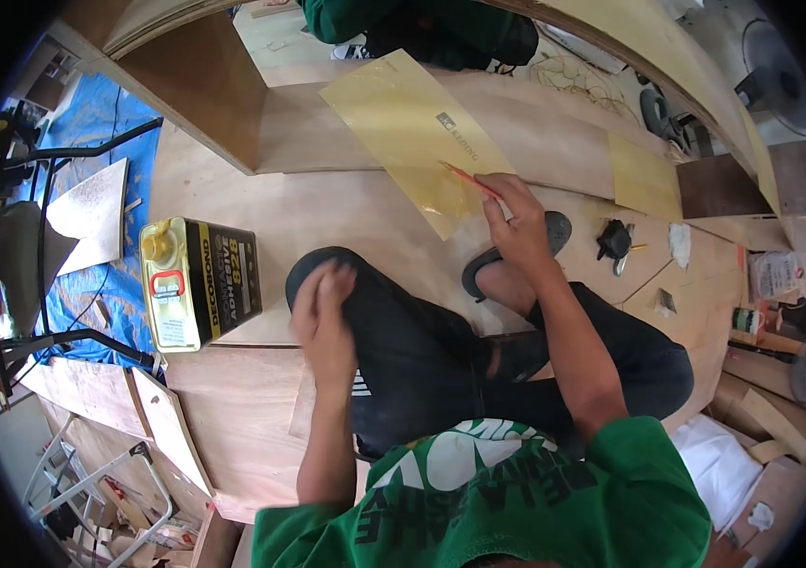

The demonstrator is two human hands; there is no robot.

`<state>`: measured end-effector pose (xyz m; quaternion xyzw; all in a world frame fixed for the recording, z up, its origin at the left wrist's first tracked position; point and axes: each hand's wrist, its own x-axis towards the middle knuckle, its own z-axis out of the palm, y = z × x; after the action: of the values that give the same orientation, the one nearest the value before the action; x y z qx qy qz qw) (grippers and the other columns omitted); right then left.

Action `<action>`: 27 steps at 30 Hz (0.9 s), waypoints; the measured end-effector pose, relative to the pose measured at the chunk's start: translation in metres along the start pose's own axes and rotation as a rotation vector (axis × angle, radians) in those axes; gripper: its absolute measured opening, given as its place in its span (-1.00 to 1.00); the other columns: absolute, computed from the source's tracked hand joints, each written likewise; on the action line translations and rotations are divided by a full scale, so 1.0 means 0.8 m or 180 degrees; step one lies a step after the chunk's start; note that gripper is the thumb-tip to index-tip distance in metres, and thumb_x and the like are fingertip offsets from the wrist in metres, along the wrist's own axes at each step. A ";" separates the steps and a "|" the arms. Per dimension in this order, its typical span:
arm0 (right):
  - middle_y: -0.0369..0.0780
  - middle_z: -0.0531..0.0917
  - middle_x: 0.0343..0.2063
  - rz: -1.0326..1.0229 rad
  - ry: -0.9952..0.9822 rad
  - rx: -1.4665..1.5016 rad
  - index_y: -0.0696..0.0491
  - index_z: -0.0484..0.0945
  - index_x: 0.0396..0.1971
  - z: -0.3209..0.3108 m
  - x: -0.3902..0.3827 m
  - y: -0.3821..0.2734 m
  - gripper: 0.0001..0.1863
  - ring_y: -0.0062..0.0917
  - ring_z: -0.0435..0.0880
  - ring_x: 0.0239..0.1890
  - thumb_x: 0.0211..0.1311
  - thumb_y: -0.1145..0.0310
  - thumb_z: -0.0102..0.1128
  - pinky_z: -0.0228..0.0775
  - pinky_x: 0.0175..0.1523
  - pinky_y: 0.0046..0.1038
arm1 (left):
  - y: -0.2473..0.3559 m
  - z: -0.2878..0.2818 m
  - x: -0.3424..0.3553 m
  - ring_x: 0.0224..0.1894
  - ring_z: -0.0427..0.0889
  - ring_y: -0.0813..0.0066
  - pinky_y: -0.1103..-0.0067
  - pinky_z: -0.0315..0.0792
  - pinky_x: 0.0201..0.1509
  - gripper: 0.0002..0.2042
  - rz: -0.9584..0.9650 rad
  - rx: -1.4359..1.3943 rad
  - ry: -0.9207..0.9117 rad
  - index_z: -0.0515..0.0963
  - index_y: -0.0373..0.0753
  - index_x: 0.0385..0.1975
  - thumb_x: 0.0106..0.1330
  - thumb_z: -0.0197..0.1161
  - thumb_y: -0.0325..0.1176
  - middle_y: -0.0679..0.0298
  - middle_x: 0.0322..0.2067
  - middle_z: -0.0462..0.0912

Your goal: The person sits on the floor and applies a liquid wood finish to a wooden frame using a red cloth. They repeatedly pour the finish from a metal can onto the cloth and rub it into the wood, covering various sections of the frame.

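Note:
My right hand (pixel 519 218) pinches a slim red pencil (pixel 467 177). Its tip is over a glossy yellow sheet (pixel 412 123) with dark print. The sheet lies slantwise across a wooden board (pixel 313 128) and onto the plywood in front of me. My left hand (pixel 325 308) is over my left knee, its fingers bent and smeared by motion; nothing shows in it. To the left of that knee stands a rectangular adhesive can (pixel 196 284), yellow and black, with a yellow cap and a red handle.
Wooden cabinet panels (pixel 190 80) rise around the board. A black tape-like object (pixel 614 239) and a cutter (pixel 624 260) lie to the right. Blue tarp (pixel 90 114) and black metal legs (pixel 90 151) are at left. Another person's green sleeve (pixel 336 17) shows at the top.

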<state>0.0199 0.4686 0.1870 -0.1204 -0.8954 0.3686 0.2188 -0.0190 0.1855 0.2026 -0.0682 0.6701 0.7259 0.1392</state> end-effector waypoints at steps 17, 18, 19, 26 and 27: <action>-0.06 0.65 -0.07 -0.0664 -0.0099 -0.1104 0.13 0.66 -0.03 0.000 -0.054 -0.029 -0.58 -0.08 0.62 -0.01 0.05 0.70 0.23 0.50 0.11 -0.24 | -0.088 0.122 0.137 -0.04 0.67 0.32 0.36 0.53 0.11 -0.63 -0.1498 -0.1362 -0.1568 0.51 -0.31 0.14 0.59 -0.01 -0.17 0.14 -0.02 0.68; -0.05 0.66 -0.09 -0.0544 -0.0004 -0.1200 0.13 0.66 -0.04 -0.005 -0.046 -0.037 -0.60 -0.08 0.63 -0.03 0.05 0.68 0.21 0.51 0.08 -0.23 | -0.090 0.122 0.138 -0.06 0.68 0.32 0.37 0.54 0.10 -0.65 -0.1518 -0.1406 -0.1541 0.53 -0.31 0.12 0.58 0.02 -0.19 0.15 -0.03 0.68; -0.05 0.68 -0.11 -0.0428 0.0103 -0.1287 0.14 0.67 -0.06 -0.009 -0.030 -0.041 -0.61 -0.09 0.63 -0.06 0.06 0.67 0.20 0.52 0.05 -0.23 | -0.092 0.122 0.142 -0.08 0.69 0.32 0.37 0.55 0.08 -0.67 -0.1525 -0.1441 -0.1516 0.54 -0.30 0.11 0.57 0.05 -0.21 0.16 -0.05 0.69; -0.10 0.72 -0.27 0.0228 -0.0433 -0.2118 0.12 0.65 -0.10 0.004 0.038 -0.005 -0.68 -0.14 0.59 -0.24 0.14 0.50 0.08 0.49 -0.10 -0.20 | -0.087 0.128 0.145 -0.11 0.70 0.31 0.38 0.56 0.07 -0.69 -0.1568 -0.1515 -0.1526 0.55 -0.32 0.10 0.56 0.08 -0.24 0.14 -0.06 0.70; -0.10 0.72 -0.28 0.0158 -0.0399 -0.2023 0.12 0.65 -0.11 0.008 0.035 -0.004 -0.68 -0.14 0.59 -0.24 0.12 0.51 0.09 0.49 -0.11 -0.21 | -0.089 0.128 0.146 -0.12 0.70 0.31 0.38 0.56 0.07 -0.69 -0.1586 -0.1507 -0.1502 0.55 -0.32 0.09 0.55 0.09 -0.24 0.14 -0.06 0.70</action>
<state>-0.0082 0.4732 0.1935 -0.1816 -0.9742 0.0825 0.1056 -0.1005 0.3047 0.1113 -0.0901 0.3975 0.7998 0.4408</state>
